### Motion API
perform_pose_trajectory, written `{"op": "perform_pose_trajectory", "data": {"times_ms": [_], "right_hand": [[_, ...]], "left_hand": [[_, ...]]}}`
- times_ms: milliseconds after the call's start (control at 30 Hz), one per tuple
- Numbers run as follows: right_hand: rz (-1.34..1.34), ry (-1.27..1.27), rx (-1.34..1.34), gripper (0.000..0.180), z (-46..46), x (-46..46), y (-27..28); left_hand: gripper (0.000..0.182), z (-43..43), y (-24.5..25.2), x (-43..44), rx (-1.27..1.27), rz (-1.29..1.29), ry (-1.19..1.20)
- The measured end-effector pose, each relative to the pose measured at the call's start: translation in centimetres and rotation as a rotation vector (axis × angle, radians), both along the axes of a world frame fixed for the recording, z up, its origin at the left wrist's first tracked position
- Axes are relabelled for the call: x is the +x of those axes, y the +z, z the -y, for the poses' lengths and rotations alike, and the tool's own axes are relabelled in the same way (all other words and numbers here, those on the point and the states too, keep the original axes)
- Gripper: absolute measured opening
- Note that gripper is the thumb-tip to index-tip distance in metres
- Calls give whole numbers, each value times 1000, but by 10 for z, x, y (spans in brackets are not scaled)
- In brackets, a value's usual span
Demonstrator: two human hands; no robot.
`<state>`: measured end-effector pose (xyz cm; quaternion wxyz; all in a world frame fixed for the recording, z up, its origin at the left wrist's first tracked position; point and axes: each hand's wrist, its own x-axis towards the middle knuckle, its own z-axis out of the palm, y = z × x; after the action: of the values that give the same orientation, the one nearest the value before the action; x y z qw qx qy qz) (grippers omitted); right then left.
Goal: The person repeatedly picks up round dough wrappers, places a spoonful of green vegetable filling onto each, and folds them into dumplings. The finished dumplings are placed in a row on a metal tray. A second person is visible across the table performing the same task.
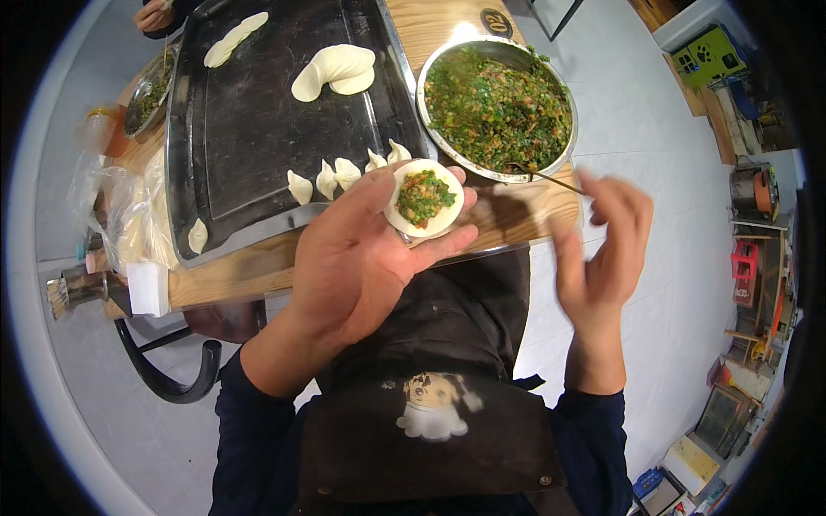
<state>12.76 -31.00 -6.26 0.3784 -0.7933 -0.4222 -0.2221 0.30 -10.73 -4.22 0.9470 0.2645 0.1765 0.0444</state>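
Note:
On the fingers of my left hand (361, 258), palm up, lies a round dough wrapper (444, 222) topped with green and orange chopped filling (423, 198). My right hand (606, 245) is blurred, its fingers apart, near the handle of a thin metal utensil (558, 184) whose other end rests in the filling. A steel bowl (576, 122) holds that filling at the table's right. Several folded dumplings (300, 188) line the near edge of a black metal tray (258, 129); one more dumpling (197, 236) sits in its near left corner. Two stacks of wrappers (335, 71) lie farther back on the tray.
Another person's hand (153, 15) is at the far left, near a second bowl of filling (151, 97). Plastic bags (139, 213), a white box (148, 289) and a metal holder with sticks (80, 288) crowd the table's left end. A chair (174, 387) stands below it.

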Motion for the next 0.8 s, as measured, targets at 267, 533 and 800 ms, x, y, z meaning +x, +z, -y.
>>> {"op": "perform_pose_trajectory", "data": {"times_ms": [267,533,800], "right_hand": [[128,318,-3,53,-33,-25,-9],[61,296,47,46,-40,-23,-9],[53,298,63,34,-42,-27,-6]], "left_hand": [[50,9,5,0,-35,29,-66],[49,10,4,-3,22,11,0],[53,12,1,-4,13,53,-36]]}}
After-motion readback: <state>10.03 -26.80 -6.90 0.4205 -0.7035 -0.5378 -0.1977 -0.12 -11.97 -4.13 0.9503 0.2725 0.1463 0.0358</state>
